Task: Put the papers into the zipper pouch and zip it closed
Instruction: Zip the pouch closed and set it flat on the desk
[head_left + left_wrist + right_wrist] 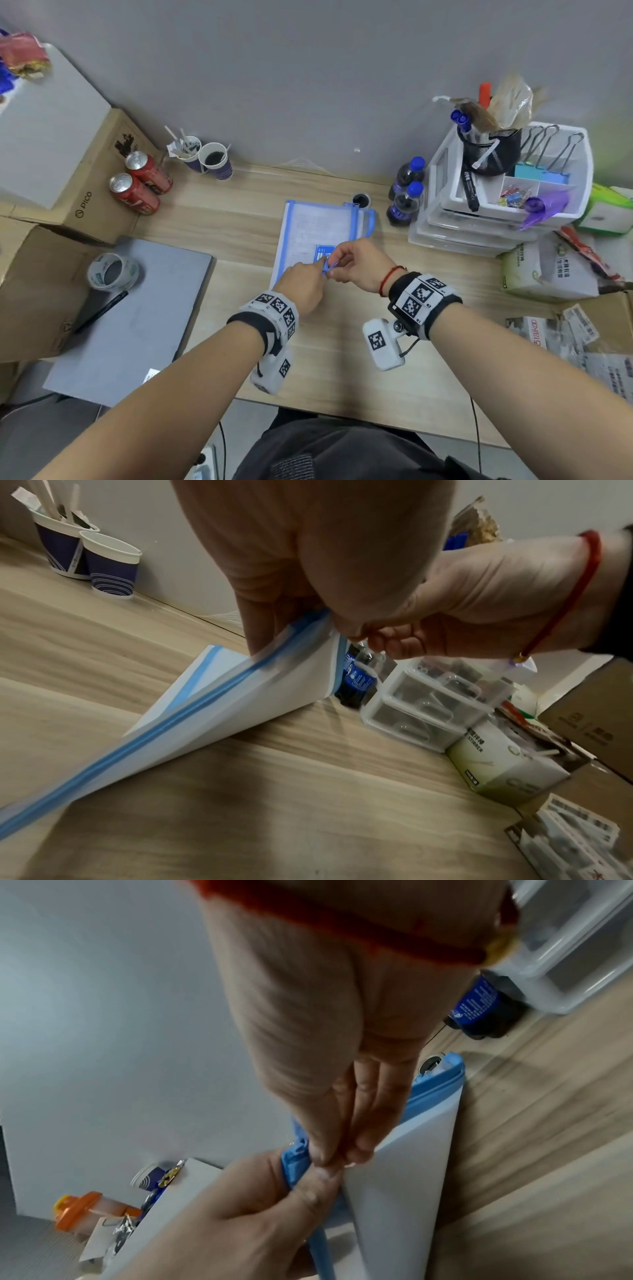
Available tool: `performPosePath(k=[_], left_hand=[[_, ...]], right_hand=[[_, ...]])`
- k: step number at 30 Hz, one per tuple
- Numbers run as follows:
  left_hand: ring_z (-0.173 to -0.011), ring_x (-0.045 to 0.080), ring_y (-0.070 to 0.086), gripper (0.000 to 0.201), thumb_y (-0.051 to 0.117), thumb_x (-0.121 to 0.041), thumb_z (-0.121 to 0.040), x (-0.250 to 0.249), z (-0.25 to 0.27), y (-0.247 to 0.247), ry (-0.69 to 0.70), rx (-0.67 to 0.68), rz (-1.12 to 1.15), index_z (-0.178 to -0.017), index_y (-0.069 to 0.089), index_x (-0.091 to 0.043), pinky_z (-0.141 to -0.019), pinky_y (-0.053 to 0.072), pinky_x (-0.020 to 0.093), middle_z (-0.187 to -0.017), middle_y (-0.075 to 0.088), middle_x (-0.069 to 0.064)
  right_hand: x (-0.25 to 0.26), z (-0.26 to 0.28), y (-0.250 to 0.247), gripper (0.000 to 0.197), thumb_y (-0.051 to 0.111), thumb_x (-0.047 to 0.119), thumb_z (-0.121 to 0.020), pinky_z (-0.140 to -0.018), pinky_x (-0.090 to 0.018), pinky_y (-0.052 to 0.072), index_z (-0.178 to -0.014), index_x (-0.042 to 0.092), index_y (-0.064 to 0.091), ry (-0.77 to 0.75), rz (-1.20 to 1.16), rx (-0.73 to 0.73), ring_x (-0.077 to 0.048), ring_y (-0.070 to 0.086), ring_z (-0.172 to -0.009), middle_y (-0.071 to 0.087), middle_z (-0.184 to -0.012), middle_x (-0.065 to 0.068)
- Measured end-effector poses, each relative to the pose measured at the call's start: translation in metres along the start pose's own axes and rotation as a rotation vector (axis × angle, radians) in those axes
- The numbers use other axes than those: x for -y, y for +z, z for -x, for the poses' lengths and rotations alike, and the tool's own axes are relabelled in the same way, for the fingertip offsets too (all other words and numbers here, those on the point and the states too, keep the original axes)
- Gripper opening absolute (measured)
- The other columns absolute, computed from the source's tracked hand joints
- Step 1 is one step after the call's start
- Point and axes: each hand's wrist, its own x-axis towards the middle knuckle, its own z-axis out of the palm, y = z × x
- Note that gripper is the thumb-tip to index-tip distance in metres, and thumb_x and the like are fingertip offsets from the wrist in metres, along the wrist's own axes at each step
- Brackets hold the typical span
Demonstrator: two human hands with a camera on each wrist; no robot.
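You are pinching the pouch [325,226] corner with both hands [303,284], fingertips [329,1153] touching | papers [274,693] seemingly inside | zipper [192,710] is running away beyond your fingers toward the wall | right hand [359,263] is probably pinching the slider.

Grey wall [308,68] behind wooden desk [342,359]

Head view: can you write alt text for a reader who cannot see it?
Both hands meet at the near edge of a blue-trimmed zipper pouch lying on a wooden desk, the left hand and right hand pinching its blue zipper edge. Printed papers show through the pouch; cans, cups, bottles and a desk organiser stand around it.
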Motion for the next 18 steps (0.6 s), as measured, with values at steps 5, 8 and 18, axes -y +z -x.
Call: performPosePath(k=[5, 8, 18], left_hand=[[-0.078, 0.03, 0.055, 0.026, 0.038, -0.022, -0.096, 0.005, -0.002, -0.005, 0.008, 0.041, 0.014, -0.116, 0.055, -0.023, -0.066, 0.045, 0.035, -0.097, 0.064, 0.012], [-0.076, 0.026, 0.049, 0.023, 0.037, -0.019, -0.094, 0.004, -0.001, -0.009, 0.014, 0.058, -0.001, -0.106, 0.056, -0.02, -0.065, 0.039, 0.033, -0.092, 0.061, 0.011], [-0.076, 0.026, 0.05, 0.036, 0.032, -0.035, -0.098, 0.006, 0.003, -0.019, 0.038, 0.034, 0.011, -0.1, 0.063, -0.015, -0.068, 0.041, 0.033, -0.085, 0.057, 0.007]], right_hand=[[0.003, 0.005, -0.005, 0.009, 0.082, 0.022, -0.074, -0.07, -0.025, 0.058, -0.077, 0.016, 0.077, -0.079, 0.107, -0.034, -0.007, 0.066, -0.062, 0.073, -0.068, 0.004], [0.005, 0.004, -0.003, 0.018, 0.087, 0.029, -0.065, -0.067, -0.025, 0.057, -0.071, 0.018, 0.074, -0.087, 0.07, -0.039, -0.005, 0.065, -0.059, 0.074, -0.069, 0.005], [0.012, 0.002, 0.003, 0.011, 0.078, 0.017, -0.077, -0.062, -0.03, 0.057, -0.079, 0.014, 0.067, -0.11, 0.003, -0.038, -0.015, 0.066, -0.057, 0.068, -0.066, -0.005]])
